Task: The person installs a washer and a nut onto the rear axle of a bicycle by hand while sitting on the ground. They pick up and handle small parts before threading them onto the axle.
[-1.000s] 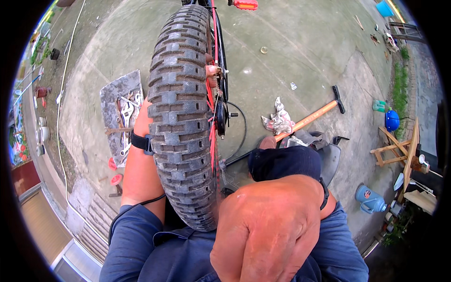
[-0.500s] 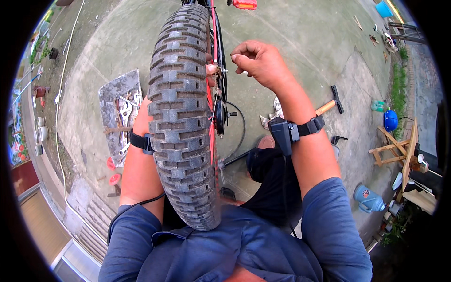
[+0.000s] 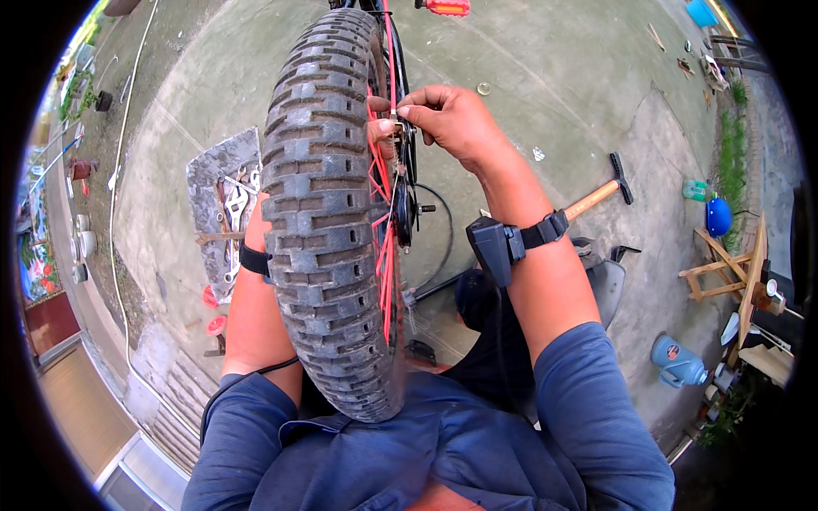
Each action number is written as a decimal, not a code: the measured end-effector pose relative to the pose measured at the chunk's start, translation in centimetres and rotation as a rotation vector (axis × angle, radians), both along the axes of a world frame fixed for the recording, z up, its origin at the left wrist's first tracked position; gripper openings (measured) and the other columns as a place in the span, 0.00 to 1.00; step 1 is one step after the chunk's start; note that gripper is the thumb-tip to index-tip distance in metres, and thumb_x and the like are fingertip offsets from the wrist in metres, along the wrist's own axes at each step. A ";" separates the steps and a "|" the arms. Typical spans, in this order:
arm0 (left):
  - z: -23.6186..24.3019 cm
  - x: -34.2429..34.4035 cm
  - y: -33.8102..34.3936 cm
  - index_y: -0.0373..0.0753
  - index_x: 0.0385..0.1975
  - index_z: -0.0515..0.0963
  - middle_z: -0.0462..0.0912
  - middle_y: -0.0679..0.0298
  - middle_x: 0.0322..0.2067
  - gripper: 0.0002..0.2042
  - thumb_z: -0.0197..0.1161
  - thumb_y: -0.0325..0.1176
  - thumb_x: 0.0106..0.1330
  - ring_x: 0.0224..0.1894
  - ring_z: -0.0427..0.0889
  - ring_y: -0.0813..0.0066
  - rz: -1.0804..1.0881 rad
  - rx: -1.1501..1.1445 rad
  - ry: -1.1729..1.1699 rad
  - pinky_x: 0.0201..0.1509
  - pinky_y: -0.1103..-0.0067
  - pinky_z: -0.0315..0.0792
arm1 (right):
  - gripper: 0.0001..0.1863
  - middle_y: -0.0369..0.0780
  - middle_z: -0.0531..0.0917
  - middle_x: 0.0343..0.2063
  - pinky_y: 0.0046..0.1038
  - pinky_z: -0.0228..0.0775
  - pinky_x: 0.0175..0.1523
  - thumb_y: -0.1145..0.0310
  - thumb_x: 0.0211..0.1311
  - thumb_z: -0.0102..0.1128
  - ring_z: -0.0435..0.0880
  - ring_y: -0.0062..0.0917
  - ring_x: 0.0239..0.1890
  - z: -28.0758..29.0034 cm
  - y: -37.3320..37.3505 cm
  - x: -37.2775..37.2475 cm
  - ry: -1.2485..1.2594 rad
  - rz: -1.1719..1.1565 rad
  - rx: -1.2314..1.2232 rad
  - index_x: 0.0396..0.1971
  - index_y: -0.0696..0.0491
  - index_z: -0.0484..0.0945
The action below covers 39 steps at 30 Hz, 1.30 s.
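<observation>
A bicycle wheel with a knobby black tyre [image 3: 319, 213] stands upright in front of me, red spokes [image 3: 388, 281] showing on its right side. My left arm goes behind the tyre. Fingertips of my left hand [image 3: 380, 129] show through the spokes, bent against a small metal fitting [image 3: 398, 129] beside the hub parts; the rest of that hand is hidden. From the right, my right hand [image 3: 452, 121] pinches at the lower end of a thin red cable [image 3: 392, 64], just above the fitting. The threaded axle end [image 3: 427, 208] sticks out lower down.
On the left lies a grey tray [image 3: 204, 175] with wrenches [image 3: 236, 204] and other tools. A hammer [image 3: 592, 200] with a wooden handle rests on the concrete beyond my right forearm. Farther right stand a blue jug [image 3: 677, 361], a blue ball-shaped thing [image 3: 719, 216] and a wooden frame [image 3: 724, 264].
My right hand has moved left, from open air beside the wheel to the cable end. More of the hammer shows. My left fingertips stay near the fitting.
</observation>
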<state>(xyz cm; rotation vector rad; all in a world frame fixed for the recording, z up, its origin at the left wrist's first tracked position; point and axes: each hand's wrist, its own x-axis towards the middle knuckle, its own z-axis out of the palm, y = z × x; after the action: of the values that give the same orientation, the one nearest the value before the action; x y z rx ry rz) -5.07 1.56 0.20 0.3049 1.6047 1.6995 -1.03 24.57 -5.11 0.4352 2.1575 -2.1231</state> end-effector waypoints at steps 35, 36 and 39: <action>1.2 -0.5 3.2 0.37 0.49 0.77 0.84 0.62 0.35 0.16 0.66 0.37 0.66 0.30 0.81 0.80 -0.033 -0.132 0.046 0.31 0.82 0.75 | 0.08 0.24 0.64 0.14 0.21 0.45 0.21 0.65 0.59 0.65 0.56 0.11 0.16 2.2 2.4 -4.0 -0.118 0.534 0.255 0.23 0.52 0.82; 1.2 -0.5 3.2 0.37 0.49 0.77 0.84 0.62 0.35 0.16 0.66 0.37 0.66 0.30 0.81 0.80 -0.033 -0.135 0.047 0.31 0.82 0.75 | 0.08 0.24 0.64 0.14 0.21 0.45 0.21 0.65 0.59 0.65 0.56 0.11 0.16 2.3 2.3 -4.0 -0.135 0.531 0.283 0.23 0.51 0.82; 1.3 -0.5 3.4 0.37 0.49 0.77 0.84 0.63 0.34 0.16 0.67 0.37 0.66 0.29 0.81 0.80 -0.032 -0.144 0.044 0.30 0.82 0.74 | 0.08 0.24 0.63 0.14 0.21 0.44 0.21 0.65 0.59 0.65 0.55 0.11 0.16 2.9 2.3 -4.2 -0.202 0.546 0.269 0.24 0.51 0.82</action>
<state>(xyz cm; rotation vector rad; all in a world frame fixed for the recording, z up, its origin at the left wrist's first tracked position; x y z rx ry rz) -5.58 5.00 1.50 0.2958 1.7353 1.5535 -5.22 26.82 -2.19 0.0543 2.1342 -1.4495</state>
